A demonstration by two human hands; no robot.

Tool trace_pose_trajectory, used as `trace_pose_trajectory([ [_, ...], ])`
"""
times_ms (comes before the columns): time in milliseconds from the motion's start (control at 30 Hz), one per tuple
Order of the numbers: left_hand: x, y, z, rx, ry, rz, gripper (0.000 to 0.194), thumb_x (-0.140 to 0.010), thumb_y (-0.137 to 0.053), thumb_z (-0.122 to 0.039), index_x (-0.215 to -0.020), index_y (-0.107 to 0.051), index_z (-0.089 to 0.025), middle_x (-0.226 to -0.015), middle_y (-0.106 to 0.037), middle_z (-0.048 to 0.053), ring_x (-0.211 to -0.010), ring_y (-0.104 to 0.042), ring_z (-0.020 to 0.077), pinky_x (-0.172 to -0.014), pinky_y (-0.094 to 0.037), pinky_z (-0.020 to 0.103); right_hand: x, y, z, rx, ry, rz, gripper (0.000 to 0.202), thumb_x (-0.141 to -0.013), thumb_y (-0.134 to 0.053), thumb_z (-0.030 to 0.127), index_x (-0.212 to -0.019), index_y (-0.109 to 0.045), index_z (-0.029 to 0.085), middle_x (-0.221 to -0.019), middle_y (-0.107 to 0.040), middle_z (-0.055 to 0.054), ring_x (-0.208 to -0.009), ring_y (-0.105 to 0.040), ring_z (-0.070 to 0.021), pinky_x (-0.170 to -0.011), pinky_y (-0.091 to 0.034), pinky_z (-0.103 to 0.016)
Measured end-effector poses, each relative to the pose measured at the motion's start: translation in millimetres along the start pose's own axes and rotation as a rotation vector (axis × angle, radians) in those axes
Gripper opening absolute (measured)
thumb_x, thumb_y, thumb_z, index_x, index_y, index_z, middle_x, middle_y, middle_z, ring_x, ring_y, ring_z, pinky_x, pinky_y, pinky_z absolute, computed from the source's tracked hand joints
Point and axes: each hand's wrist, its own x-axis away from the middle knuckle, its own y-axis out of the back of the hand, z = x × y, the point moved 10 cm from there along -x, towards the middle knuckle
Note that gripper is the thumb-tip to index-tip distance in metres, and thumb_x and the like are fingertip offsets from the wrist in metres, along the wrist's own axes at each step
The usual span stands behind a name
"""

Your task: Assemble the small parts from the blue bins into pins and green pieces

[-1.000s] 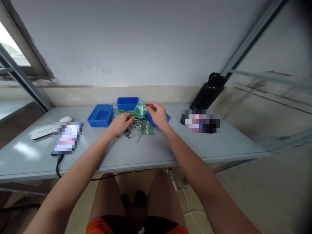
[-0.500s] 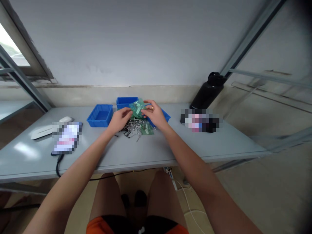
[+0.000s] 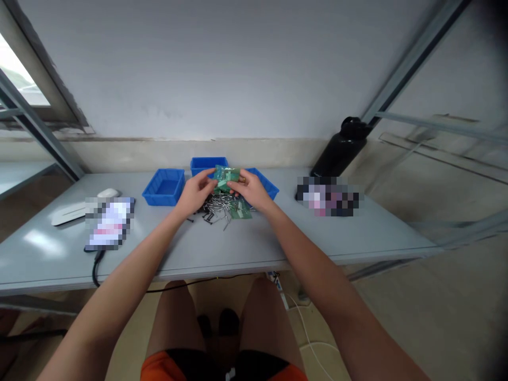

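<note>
1. Head view: a small packet of green, see-through plastic film (image 3: 226,177) is held up over the middle of the grey, flat-topped bench (image 3: 230,248), towards its far edge.
2. The bare left hand (image 3: 193,196) grips the packet's left side between thumb and fingers; the bare right hand (image 3: 254,190) pinches its right side. Film looks limp, so the two-sided hold probably keeps it spread. A pale strip shows on or in it; cannot tell which.
3. Just below lies a loose pile of thin, silvery metal screws or nails (image 3: 221,202), with some dark ones (image 3: 207,218) strewn on its near-left side. A second green film packet (image 3: 240,210) lies flat at its right. Held above the pile, the first packet presumably stays free of the metal.
4. Three shallow, blue plastic trays ring the pile: one to the left (image 3: 162,200), one behind, close to the bench's far edge (image 3: 198,170), one to the right, set askew (image 3: 272,191), partly behind the right hand. Judged placement: all within easy reach.
5. A black, screw-capped bottle (image 3: 337,153) stands near the far right corner; a phone with a blurred-out screen (image 3: 109,225) lies towards the left end, seemingly clear of the working area.
</note>
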Motion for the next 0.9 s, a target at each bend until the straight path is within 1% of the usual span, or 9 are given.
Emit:
trace_pose_trajectory([
  [100,-1.5,0.7,0.3,0.047,0.008,0.001,0.026,-0.084,-0.059,-0.028,-0.106,-0.064,-0.016,-0.065,-0.062,-0.001,-0.057,-0.058,0.012,-0.059,-0.049,0.026,0.2,-0.3,0.0,0.014,0.003,0.003,0.03,-0.079,-0.065,0.045,-0.096,-0.058,0.022,-0.074,-0.059,-0.001,-0.065,-0.058,-0.0153,-0.056,-0.047,-0.028],
  [233,-1.6,0.3,-1.4,0.066,0.004,0.01,0.021,-0.083,-0.059,-0.028,-0.099,-0.063,-0.016,-0.064,-0.06,-0.002,-0.057,-0.057,0.0117,-0.058,-0.048,0.025,-0.3,-0.4,0.6,0.023,0.012,0.002,0.03,-0.08,-0.064,0.047,-0.095,-0.059,0.022,-0.072,-0.059,-0.001,-0.065,-0.058,-0.0151,-0.055,-0.047,-0.028],
  [367,-1.6,1.2,-0.1,0.049,0.011,0.001,0.018,-0.082,-0.059,-0.029,-0.094,-0.063,-0.016,-0.064,-0.06,-0.002,-0.057,-0.057,0.012,-0.058,-0.047,0.026,-1.3,0.4,-2.0,0.039,-0.007,0.002,0.027,-0.079,-0.065,0.046,-0.085,-0.059,0.02,-0.067,-0.058,0.0,-0.063,-0.057,-0.0149,-0.054,-0.045,-0.028],
  [500,-2.5,1.1,1.7,0.045,0.009,-0.002,0.015,-0.082,-0.059,-0.03,-0.088,-0.063,-0.017,-0.065,-0.06,-0.001,-0.058,-0.057,0.0124,-0.059,-0.049,0.026,-1.6,2.6,-2.8,0.066,-0.019,-0.008,0.029,-0.079,-0.063,0.048,-0.078,-0.058,0.019,-0.064,-0.057,0.0,-0.061,-0.057,-0.0146,-0.054,-0.043,-0.028],
  [700,-1.3,1.5,0.5,0.045,0.004,-0.019,0.016,-0.081,-0.059,-0.031,-0.088,-0.063,-0.017,-0.068,-0.062,-0.001,-0.059,-0.057,0.0122,-0.059,-0.05,0.026,-1.9,5.8,-3.0,0.088,-0.042,-0.046,0.035,-0.081,-0.059,0.054,-0.074,-0.055,0.021,-0.063,-0.055,0.001,-0.06,-0.056,-0.014,-0.053,-0.042,-0.027],
  [800,-0.7,2.9,-1.1,0.049,0.005,-0.031,0.017,-0.081,-0.059,-0.03,-0.089,-0.064,-0.016,-0.069,-0.062,0.0,-0.059,-0.057,0.0121,-0.06,-0.05,0.027,-2.1,7.8,0.4,0.088,-0.025,-0.066,0.033,-0.082,-0.058,0.053,-0.075,-0.056,0.021,-0.064,-0.053,0.002,-0.062,-0.057,-0.0138,-0.052,-0.042,-0.026],
  [900,-0.8,4.3,-1.2,0.06,0.006,-0.043,0.02,-0.081,-0.059,-0.029,-0.095,-0.064,-0.016,-0.07,-0.064,0.0,-0.059,-0.057,0.0117,-0.062,-0.051,0.028,-2.0,8.4,2.6,0.092,-0.013,-0.067,0.03,-0.082,-0.058,0.05,-0.075,-0.055,0.021,-0.065,-0.052,0.002,-0.063,-0.058,-0.0138,-0.053,-0.042,-0.026],
])
